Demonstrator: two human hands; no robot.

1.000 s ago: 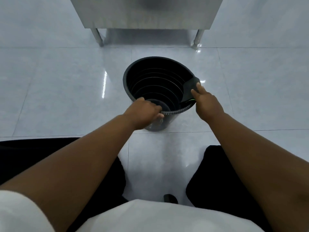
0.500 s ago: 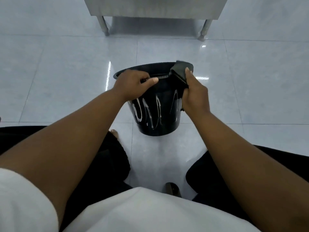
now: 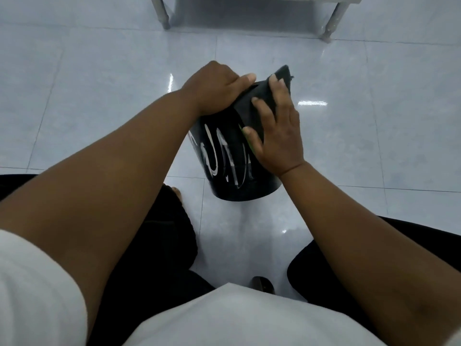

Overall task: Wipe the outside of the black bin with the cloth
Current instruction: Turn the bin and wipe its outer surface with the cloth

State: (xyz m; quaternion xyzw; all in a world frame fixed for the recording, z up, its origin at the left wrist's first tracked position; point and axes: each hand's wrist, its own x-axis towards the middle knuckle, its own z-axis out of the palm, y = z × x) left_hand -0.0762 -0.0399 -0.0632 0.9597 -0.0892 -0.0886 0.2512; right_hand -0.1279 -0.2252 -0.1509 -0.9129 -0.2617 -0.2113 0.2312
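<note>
The black bin [image 3: 234, 176] stands on the glossy tiled floor [image 3: 99, 96] between the seated person's knees, tipped so its mouth leans away, with white smeared streaks [image 3: 224, 156] showing on its near side. The left hand [image 3: 214, 88] is closed over the rim on the left, gripping it, while the right hand [image 3: 277, 136] lies flat with fingers spread, pressing a dark cloth [image 3: 259, 106] against the upper right of the outer wall. Farther off, two metal legs [image 3: 162, 13] of a steel unit rest on the tiles.
</note>
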